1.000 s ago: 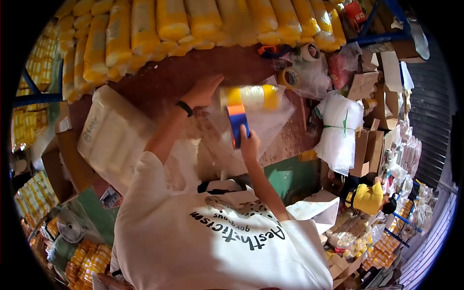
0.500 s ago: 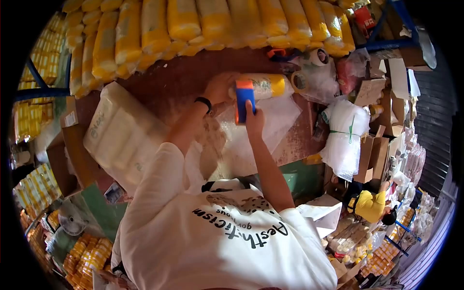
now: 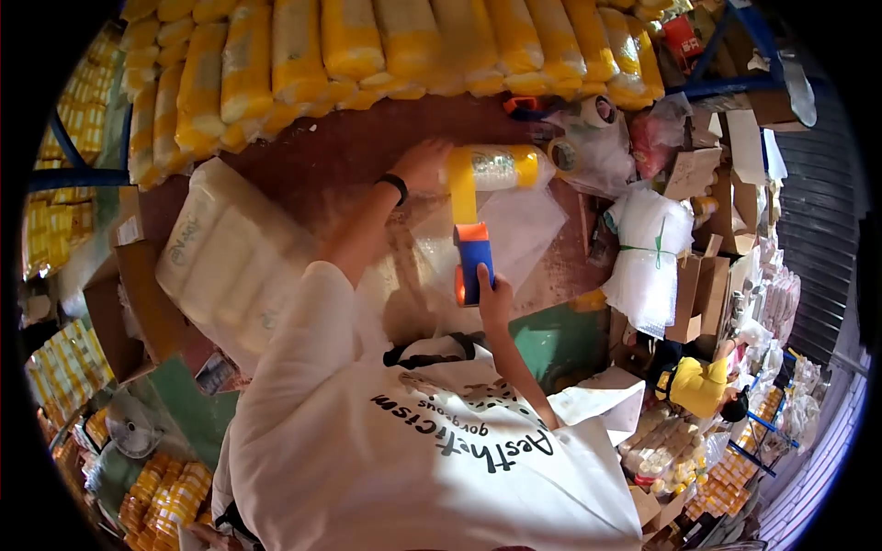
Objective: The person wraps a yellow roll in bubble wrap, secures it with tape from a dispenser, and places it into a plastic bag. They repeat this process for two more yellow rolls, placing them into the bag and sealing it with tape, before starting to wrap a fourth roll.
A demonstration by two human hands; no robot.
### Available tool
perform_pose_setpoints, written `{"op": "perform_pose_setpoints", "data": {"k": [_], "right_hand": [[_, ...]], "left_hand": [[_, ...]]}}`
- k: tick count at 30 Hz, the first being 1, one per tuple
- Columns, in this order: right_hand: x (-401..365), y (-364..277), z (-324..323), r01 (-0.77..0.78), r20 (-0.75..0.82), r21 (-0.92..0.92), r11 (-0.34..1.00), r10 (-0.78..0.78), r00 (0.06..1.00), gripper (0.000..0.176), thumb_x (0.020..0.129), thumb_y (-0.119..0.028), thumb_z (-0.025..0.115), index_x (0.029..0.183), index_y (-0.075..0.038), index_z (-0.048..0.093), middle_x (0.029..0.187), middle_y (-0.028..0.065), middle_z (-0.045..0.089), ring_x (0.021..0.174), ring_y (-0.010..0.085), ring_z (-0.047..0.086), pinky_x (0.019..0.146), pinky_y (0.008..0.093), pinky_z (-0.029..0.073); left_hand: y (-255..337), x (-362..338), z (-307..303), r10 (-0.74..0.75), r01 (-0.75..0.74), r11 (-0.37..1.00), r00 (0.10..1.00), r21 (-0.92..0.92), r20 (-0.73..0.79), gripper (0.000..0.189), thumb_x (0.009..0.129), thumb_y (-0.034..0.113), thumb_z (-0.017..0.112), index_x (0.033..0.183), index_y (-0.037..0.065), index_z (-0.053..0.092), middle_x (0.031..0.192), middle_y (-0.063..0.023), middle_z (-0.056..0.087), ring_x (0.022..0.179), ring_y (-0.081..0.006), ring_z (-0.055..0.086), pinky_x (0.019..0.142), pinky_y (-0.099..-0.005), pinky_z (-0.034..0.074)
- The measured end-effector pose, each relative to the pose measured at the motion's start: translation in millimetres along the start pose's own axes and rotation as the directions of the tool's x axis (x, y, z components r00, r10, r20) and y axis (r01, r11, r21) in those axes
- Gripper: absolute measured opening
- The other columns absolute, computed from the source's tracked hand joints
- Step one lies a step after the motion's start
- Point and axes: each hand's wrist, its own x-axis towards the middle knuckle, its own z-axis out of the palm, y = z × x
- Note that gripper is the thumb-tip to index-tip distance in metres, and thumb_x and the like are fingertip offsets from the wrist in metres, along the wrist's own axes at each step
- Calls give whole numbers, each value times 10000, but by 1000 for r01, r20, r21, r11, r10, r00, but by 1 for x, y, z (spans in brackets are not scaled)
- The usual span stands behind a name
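My right hand [image 3: 496, 296] grips a blue and orange tape dispenser [image 3: 474, 262]. A strip of yellow tape [image 3: 463, 204] runs from the dispenser up to a bubble-wrapped roll [image 3: 496, 168], which carries yellow tape at both ends. At the roll's left end, my left hand [image 3: 426, 165] holds it, its fingers partly hidden; a black band is on that wrist. Under and in front of the roll lies a clear sheet of bubble wrap [image 3: 524, 220] on the reddish table [image 3: 367, 129].
Yellow-taped rolls [image 3: 349, 41] are stacked along the far edge. A big wrapped bundle [image 3: 225, 262] lies at left. Tape rolls [image 3: 562, 154], a second dispenser [image 3: 525, 106] and tied bubble wrap [image 3: 652, 253] sit at right. A person in yellow [image 3: 698, 384] is further right.
My right hand has drawn the dispenser toward my body, and a yellow tape strip now stretches from the roll to it. My left hand stays at the roll's left end.
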Motion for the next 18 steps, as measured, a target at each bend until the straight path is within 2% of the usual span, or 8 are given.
{"op": "perform_pose_setpoints", "data": {"k": [4,5,8,9,11,14,15,18], "right_hand": [[28,15,-10,21,64,-171,985,-10,998,568,839,-492,596,681,54,600,624,252,556,597,367,584,568,442,421],[36,18,-11,-51,99,-175,983,69,993,560,827,-495,597,726,55,623,682,252,601,682,396,608,620,446,454],[57,33,-7,101,90,-318,943,-76,993,588,827,-532,572,711,42,630,664,241,603,643,361,626,596,434,458],[58,15,-10,105,104,-326,940,-75,992,596,815,-542,567,727,42,643,706,258,614,707,401,625,640,446,469],[70,21,4,81,102,-355,931,-48,994,590,810,-535,570,736,45,648,712,262,614,716,410,621,656,452,469],[72,23,8,31,104,-341,940,5,995,587,803,-530,575,744,49,654,717,272,613,733,419,619,677,462,469],[71,21,7,14,107,-326,945,22,994,588,801,-529,576,747,51,655,719,276,612,740,421,618,684,466,468],[67,10,5,24,89,-317,948,5,996,585,800,-521,582,736,55,654,710,282,606,728,424,618,684,469,466]], "left_hand": [[17,-20,-4,-85,161,969,929,-187,361,937,573,335,819,1335,13,378,1371,-227,398,1213,-364,435,960,-406,421],[10,-20,4,-35,106,981,919,-161,392,965,611,294,782,1392,9,292,1386,-236,376,1193,-371,455,948,-400,429],[17,-39,17,-85,83,996,986,22,146,1015,640,256,750,1449,33,179,1435,-221,319,1264,-349,400,980,-426,400],[25,-49,14,-26,15,992,996,125,88,1016,652,241,736,1458,42,150,1448,-223,293,1287,-346,373,994,-445,380],[53,-65,0,119,-111,934,993,339,-4,1020,674,211,708,1474,59,94,1475,-226,241,1334,-341,318,1024,-482,338],[71,-63,56,10,-7,930,1000,366,-6,1000,697,269,725,1465,39,127,1485,-243,201,1368,-349,255,1046,-517,289],[93,-68,33,-20,20,987,1000,156,-6,984,718,396,716,1433,-22,185,1467,-270,214,1353,-376,269,1047,-507,289],[94,-41,74,-73,105,990,953,95,-293,1033,645,514,728,1373,-71,286,1409,-265,325,1294,-356,367,1061,-489,281]]}}
